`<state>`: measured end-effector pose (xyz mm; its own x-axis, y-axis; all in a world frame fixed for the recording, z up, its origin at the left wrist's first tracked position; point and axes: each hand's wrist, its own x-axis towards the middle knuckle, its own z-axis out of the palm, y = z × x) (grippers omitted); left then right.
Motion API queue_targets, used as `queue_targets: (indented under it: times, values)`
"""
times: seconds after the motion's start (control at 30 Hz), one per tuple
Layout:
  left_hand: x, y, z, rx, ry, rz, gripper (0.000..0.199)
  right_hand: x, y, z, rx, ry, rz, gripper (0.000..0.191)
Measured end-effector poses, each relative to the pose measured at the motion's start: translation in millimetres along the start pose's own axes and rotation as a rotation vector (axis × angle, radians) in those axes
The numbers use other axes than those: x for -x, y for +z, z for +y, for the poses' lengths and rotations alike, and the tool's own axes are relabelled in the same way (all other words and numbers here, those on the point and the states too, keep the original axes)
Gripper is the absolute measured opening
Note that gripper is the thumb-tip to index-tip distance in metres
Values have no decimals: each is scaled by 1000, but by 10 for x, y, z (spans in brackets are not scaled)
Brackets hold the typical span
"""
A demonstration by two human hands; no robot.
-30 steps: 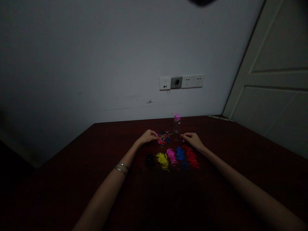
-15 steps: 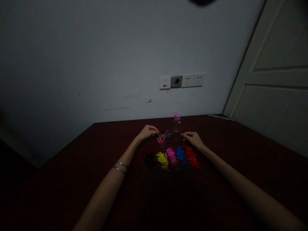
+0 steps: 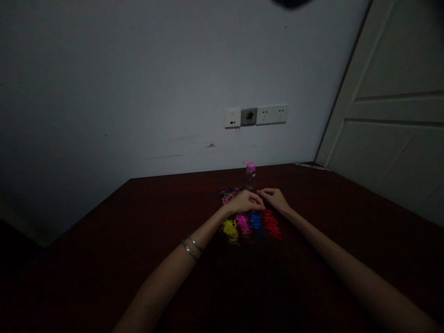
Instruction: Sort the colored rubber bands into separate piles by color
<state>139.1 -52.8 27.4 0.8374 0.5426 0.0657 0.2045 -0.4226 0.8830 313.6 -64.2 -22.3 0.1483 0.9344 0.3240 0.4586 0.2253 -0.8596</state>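
My left hand (image 3: 244, 202) reaches over the top of the sorted piles, its fingertips pinched at the far end of a red pile of rubber bands (image 3: 273, 225). What it pinches, if anything, is too small to tell. My right hand (image 3: 276, 199) rests just behind the red pile, thumb and finger closed beside the bottle; its content cannot be made out. A mixed heap of coloured rubber bands (image 3: 227, 196) is partly covered by my left hand. Yellow (image 3: 230, 231), pink (image 3: 244, 225) and blue bands (image 3: 256, 221) lie in separate piles left of the red ones.
A clear bottle (image 3: 250, 179) with a pink lid stands upright behind my hands. The dark red table (image 3: 166, 203) meets a pale wall (image 3: 156, 92) with sockets (image 3: 272, 114). A panelled door (image 3: 388, 120) is at the right.
My left hand has moved right, from the mixed heap to the far end of the red pile. My right hand stays nearly in place. The view has shifted slightly.
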Motion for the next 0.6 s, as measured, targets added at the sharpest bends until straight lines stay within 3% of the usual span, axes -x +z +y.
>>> queue_targets:
  times: [0.17, 0.37, 0.5, 0.6]
  values:
    - [-114, 203, 28, -42, 9, -53, 22, -5, 6, 8, -22, -16, 9, 33]
    - [-132, 253, 40, -44, -13, -90, 17, 12, -1, -20, 2, -32, 11, 32]
    - [-128, 147, 14, -33, 23, -58, 22, 18, -9, -41, 11, -41, 22, 32]
    - [-122, -72, -60, -56, 16, 50, 30, 26, -11, -52, 31, -14, 19, 36]
